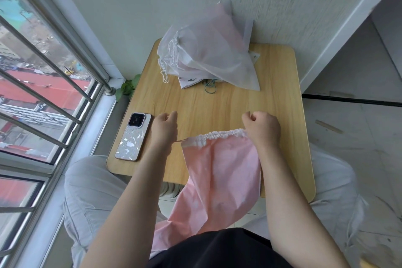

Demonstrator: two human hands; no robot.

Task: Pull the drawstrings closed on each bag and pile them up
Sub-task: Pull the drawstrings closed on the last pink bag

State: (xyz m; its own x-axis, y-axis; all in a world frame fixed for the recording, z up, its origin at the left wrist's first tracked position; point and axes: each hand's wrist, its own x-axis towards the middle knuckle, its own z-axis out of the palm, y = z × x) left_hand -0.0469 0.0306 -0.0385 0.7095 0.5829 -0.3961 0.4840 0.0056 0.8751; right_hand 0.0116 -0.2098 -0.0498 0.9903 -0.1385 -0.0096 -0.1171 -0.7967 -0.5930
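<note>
A pink drawstring bag [219,172] hangs over the near edge of the small wooden table [217,104], its mouth gathered into a ruffle. My left hand [164,128] grips the drawstring taut at the bag's left corner. My right hand [262,129] grips the ruffled mouth at its right end. At the table's far side lies a pile of bags [206,54], translucent white ones on top, with their white cords hanging to the left.
A phone [133,137] lies at the table's left edge, close to my left hand. A window with metal bars [43,85] runs along the left. A wall stands behind the table. A green cord [210,87] pokes out under the pile.
</note>
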